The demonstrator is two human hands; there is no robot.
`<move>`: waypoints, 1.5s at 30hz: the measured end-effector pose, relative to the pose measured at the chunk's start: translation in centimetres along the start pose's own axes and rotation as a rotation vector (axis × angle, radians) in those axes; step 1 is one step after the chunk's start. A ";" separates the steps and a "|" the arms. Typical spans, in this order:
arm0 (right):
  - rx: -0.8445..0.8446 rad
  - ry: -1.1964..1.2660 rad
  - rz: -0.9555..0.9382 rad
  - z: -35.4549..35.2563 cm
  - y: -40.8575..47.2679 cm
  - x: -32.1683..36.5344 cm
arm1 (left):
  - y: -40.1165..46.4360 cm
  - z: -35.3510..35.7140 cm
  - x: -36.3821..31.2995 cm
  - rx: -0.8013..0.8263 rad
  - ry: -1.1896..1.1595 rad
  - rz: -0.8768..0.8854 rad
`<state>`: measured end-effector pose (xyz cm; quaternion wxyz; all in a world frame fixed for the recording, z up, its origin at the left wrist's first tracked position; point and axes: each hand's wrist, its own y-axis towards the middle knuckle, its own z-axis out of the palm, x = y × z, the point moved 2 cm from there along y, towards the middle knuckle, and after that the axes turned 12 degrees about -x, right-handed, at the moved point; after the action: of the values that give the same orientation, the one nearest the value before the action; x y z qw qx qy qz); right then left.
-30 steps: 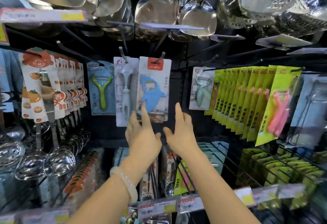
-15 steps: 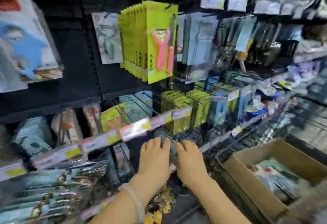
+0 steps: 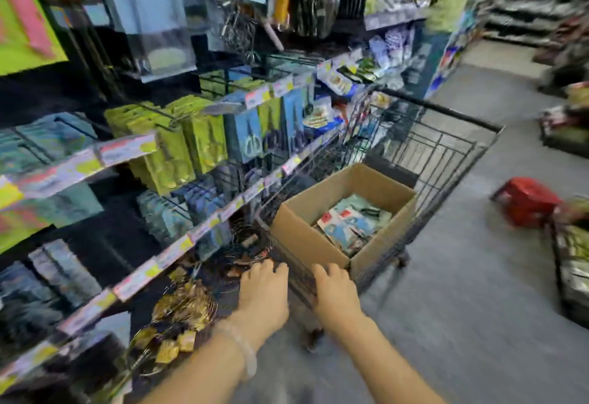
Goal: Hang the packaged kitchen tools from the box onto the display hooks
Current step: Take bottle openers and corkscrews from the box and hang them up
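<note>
Shop aisle, stocked shelves (image 3: 127, 148) at left | cardboard box (image 3: 306, 238) in wire cart (image 3: 446, 148), packaged tools (image 3: 350, 222) inside (several left unhung) | left hand (image 3: 263, 285), right hand (image 3: 334, 289): fingers relaxed, empty, reaching boxward.

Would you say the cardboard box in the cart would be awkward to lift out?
Probably light: the box looks only partly filled with flat packets. Its open top may let the walls flex. Packets would likely slide if it tilts.
</note>
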<state>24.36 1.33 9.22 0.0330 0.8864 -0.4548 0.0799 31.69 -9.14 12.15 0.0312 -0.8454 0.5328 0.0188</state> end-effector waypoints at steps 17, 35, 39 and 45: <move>0.116 0.053 0.237 0.3 13.4 -14.2 | 18.0 4.6 -9.3 0.139 -0.019 0.128; 0.424 0.042 0.082 7.7 29.7 -20.2 | 31.8 11.5 -11.2 0.405 -0.077 -0.120; 0.523 -0.003 -0.040 10.4 32.8 -22.2 | 33.0 12.5 -11.5 0.430 -0.129 -0.254; 0.698 0.017 -0.058 14.1 37.6 -25.3 | 34.8 14.0 -12.7 0.395 -0.206 -0.411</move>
<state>-19.11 -2.21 -9.55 -0.2659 0.8560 -0.3745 0.2371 -5.13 -11.62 -2.10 0.2521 -0.9068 0.3379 -0.0061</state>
